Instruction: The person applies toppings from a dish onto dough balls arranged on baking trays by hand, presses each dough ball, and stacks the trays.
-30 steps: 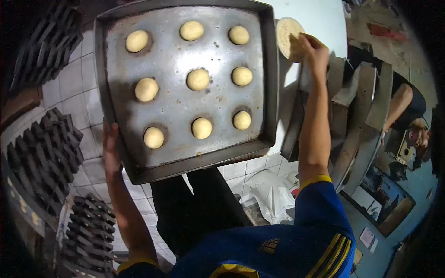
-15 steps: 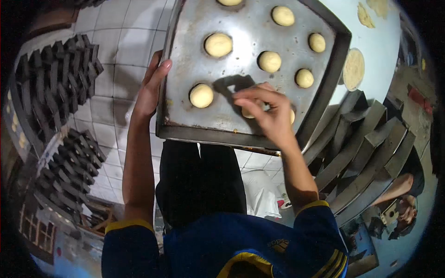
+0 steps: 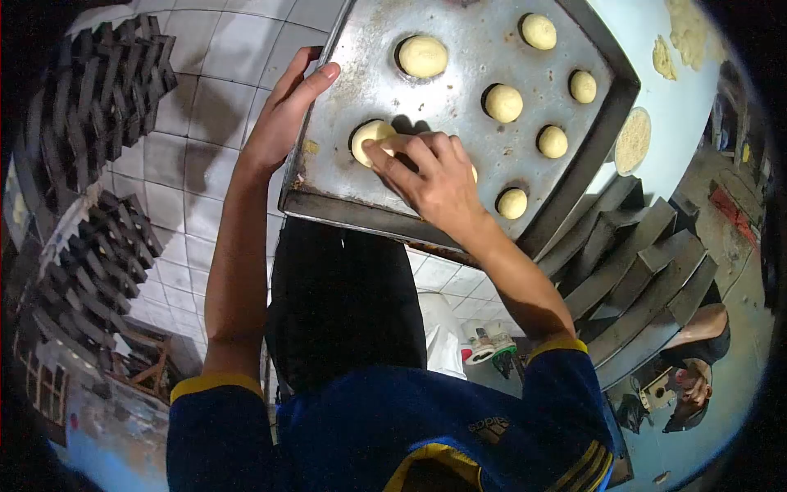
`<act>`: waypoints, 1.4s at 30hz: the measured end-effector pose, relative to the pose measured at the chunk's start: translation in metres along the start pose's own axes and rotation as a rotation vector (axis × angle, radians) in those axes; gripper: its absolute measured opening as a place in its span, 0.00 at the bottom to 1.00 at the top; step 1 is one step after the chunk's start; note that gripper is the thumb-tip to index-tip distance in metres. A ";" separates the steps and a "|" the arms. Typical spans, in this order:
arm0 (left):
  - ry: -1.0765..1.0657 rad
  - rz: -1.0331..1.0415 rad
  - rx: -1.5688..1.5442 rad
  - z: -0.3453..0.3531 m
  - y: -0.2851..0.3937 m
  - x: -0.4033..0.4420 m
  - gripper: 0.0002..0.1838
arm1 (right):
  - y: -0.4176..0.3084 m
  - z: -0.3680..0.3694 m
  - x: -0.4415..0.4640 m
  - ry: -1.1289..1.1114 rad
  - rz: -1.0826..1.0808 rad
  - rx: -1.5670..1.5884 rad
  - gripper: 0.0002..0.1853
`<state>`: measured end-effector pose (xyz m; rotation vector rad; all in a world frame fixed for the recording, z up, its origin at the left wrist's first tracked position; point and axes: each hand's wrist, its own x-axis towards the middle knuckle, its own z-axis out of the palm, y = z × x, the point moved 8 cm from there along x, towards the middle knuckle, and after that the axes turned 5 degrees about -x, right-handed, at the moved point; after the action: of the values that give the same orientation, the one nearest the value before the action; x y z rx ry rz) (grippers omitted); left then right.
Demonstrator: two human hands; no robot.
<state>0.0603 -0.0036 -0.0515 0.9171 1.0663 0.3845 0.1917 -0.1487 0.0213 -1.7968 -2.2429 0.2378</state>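
Over a dough ball [image 3: 368, 138], the right hand [image 3: 433, 174] is pinched closed, left hand [image 3: 284, 115] gripping the tray [image 3: 352, 215].

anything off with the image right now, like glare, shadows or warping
In the head view: bright glare on the metal tray by the dough balls, dark shadow beside the right hand, wall tiles bowed by the wide lens, black corners.

– How's the light?
– Bright on the tray [image 3: 369, 82], with whitish glare on its metal; the lamp is out of view
– Shadows?
– Dark ones on the tiles [image 3: 238, 49], and the trousers [image 3: 344, 303] sink into black
– Sharp?
– Fairly, mid-frame; the rim is softer, bent by the lens, with black corners
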 end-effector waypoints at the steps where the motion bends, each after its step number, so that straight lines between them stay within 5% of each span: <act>1: -0.004 0.006 -0.001 -0.001 -0.003 0.002 0.33 | -0.001 -0.001 -0.002 0.004 0.001 -0.036 0.25; 4: 0.172 -0.021 0.034 -0.011 -0.006 0.001 0.31 | -0.001 -0.002 -0.007 -0.144 -0.005 -0.005 0.29; 6: 0.001 -0.012 -0.046 0.004 0.008 -0.006 0.30 | 0.009 -0.010 -0.005 -0.146 0.016 0.107 0.31; 8: 0.011 -0.021 -0.037 0.004 0.008 -0.005 0.30 | 0.015 -0.012 -0.004 -0.177 0.044 0.234 0.38; 16: -0.089 -0.011 -0.070 0.000 -0.009 0.007 0.31 | -0.002 0.009 0.008 -0.322 -0.136 0.161 0.41; 20: -0.005 -0.031 0.007 -0.001 -0.003 0.004 0.38 | 0.071 -0.064 0.006 -0.071 0.198 0.371 0.32; 23: 0.028 -0.034 0.127 -0.025 -0.020 0.007 0.48 | 0.183 -0.128 -0.069 0.397 0.663 0.153 0.20; 25: 0.058 -0.058 0.047 -0.016 -0.019 0.003 0.49 | 0.243 -0.175 -0.121 0.509 0.927 -0.105 0.16; 26: -0.035 0.121 0.123 -0.086 -0.095 0.037 0.36 | 0.271 -0.189 -0.148 0.452 1.057 -0.231 0.16; 27: -0.016 -0.039 0.052 -0.029 -0.037 0.011 0.49 | 0.302 -0.196 -0.178 0.402 1.152 -0.292 0.18; 28: -0.008 -0.092 -0.042 -0.032 -0.047 0.015 0.50 | 0.331 -0.199 -0.198 0.351 1.177 -0.349 0.19; 29: -0.012 -0.198 -0.013 -0.048 -0.061 0.016 0.38 | 0.354 -0.198 -0.210 0.298 1.200 -0.392 0.19; 31: 0.008 -0.117 -0.060 -0.038 -0.053 0.018 0.51 | 0.364 -0.199 -0.197 0.241 1.095 -0.395 0.19; 35: 0.021 -0.113 -0.052 -0.042 -0.053 0.017 0.50 | 0.379 -0.175 -0.193 0.026 1.033 -0.573 0.16; 37: -0.014 -0.092 -0.039 -0.045 -0.057 0.021 0.50 | 0.374 -0.174 -0.186 0.090 0.998 -0.546 0.16; 42: -0.025 -0.129 -0.020 -0.026 -0.042 0.012 0.50 | 0.385 -0.175 -0.202 0.129 1.272 -0.274 0.17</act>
<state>0.0368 -0.0082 -0.0970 0.8290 1.0907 0.2756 0.6438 -0.2656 0.0591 -3.0011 -0.7731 0.0176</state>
